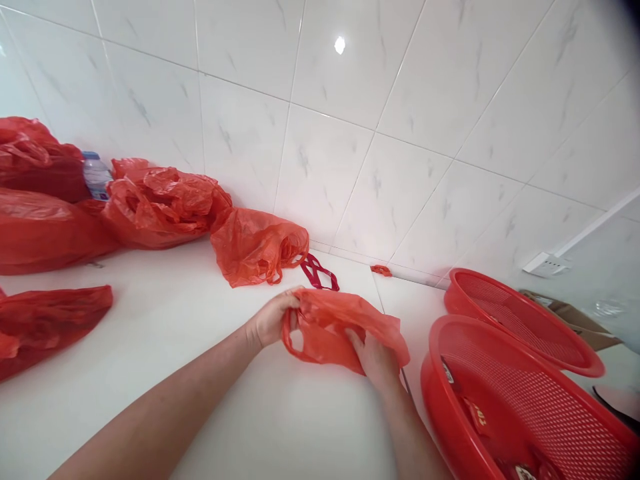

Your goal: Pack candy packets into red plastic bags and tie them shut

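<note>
A thin red plastic bag (330,333) is stretched between my two hands above the white table. My left hand (277,317) is closed on the bag's handle end, fingers partly hidden by the plastic. At the bag's other end is my right hand (377,357), its thumb visible and its remaining fingers hidden by the plastic, so its grip is unclear. Just beyond the bag lies a dark red strap (320,273). Another crumpled red plastic bag (257,243) rests behind my left hand, against the tiled wall.
Several full red bags (165,207) line the wall at left, with a water bottle (96,175) among them. Another red bag (55,320) lies nearer. Two red mesh baskets (435,373) stand at right, the near one holding small packets (475,415). A wall socket (547,265) sits above.
</note>
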`<state>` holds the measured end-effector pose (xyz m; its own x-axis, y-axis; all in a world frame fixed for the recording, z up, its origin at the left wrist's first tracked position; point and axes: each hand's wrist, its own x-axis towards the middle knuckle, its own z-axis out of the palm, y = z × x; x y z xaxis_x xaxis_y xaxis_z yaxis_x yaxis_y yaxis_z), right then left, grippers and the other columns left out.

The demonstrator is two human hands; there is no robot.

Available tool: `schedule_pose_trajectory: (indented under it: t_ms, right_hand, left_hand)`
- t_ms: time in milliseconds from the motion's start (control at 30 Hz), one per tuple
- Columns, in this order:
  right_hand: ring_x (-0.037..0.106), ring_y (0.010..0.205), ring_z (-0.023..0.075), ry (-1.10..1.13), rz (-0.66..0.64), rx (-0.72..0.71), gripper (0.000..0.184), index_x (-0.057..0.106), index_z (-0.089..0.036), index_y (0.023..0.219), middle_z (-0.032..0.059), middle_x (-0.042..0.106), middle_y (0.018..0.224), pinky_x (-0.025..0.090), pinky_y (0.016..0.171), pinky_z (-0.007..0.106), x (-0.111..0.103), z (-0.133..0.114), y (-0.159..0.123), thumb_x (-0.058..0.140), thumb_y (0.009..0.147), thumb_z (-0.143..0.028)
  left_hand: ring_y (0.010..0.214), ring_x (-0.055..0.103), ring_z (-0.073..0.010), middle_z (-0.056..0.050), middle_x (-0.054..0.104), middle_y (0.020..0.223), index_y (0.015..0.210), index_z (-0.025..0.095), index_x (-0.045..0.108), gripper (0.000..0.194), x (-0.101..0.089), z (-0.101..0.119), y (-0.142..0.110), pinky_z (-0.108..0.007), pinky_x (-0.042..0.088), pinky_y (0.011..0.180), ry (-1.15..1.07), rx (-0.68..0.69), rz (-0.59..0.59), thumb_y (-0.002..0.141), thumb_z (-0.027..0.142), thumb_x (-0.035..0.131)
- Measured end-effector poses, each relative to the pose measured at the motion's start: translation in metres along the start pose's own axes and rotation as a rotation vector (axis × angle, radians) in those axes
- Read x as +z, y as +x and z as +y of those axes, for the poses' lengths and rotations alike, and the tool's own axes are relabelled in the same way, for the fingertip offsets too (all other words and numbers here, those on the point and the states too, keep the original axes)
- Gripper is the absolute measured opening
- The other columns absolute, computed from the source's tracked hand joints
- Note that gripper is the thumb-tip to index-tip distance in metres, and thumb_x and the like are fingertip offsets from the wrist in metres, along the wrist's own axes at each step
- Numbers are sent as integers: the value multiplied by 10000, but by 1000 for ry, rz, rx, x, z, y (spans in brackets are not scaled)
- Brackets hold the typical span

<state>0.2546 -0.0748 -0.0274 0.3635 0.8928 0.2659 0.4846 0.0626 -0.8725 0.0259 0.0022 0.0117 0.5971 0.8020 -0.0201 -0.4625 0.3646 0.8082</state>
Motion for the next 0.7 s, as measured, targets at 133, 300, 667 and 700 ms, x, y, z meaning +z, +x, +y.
schedule_pose_trajectory:
  t_ms: [133, 300, 667, 700]
  right_hand:
    - [461, 1210, 302, 8, -121, -125, 437, 678, -297, 952, 51, 656, 1071, 268, 1074, 472, -4, 2, -11, 597, 677, -627]
    - [504, 1168, 252, -2, -206, -82, 445, 691, -312, 935, 19, 684, 1024, 273, 1071, 446, -1, -3, -14, 402, 809, -626]
    - [592, 687, 231, -372, -247, 77, 165, 617, -278, 649, 10, 635, 594, 400, 732, 387, 6, -25, -13, 582, 742, -410]
    - [584, 656, 226, -391, -297, 103, 139, 617, -277, 658, 9, 629, 590, 399, 698, 377, 4, -27, -15, 578, 739, -383]
  left_hand:
    - [564, 532, -112, 8, 529, 634, 705, 163, 499, 128, -23, 11, 10, -242, 456, 563, 3, 158, 335, 646, 249, 574]
    - [532, 468, -102, 38, 452, 616, 694, 184, 456, 203, -31, 5, 16, -231, 397, 517, 189, 267, 529, 678, 314, 610]
    - [823, 566, -211, -80, 630, 897, 904, 214, 607, 281, 37, -30, -15, -359, 421, 766, 1695, 698, -250, 847, 114, 350]
    - [786, 563, -212, -76, 623, 843, 882, 205, 611, 261, 37, -33, -13, -353, 425, 737, 1743, 623, -244, 833, 114, 372]
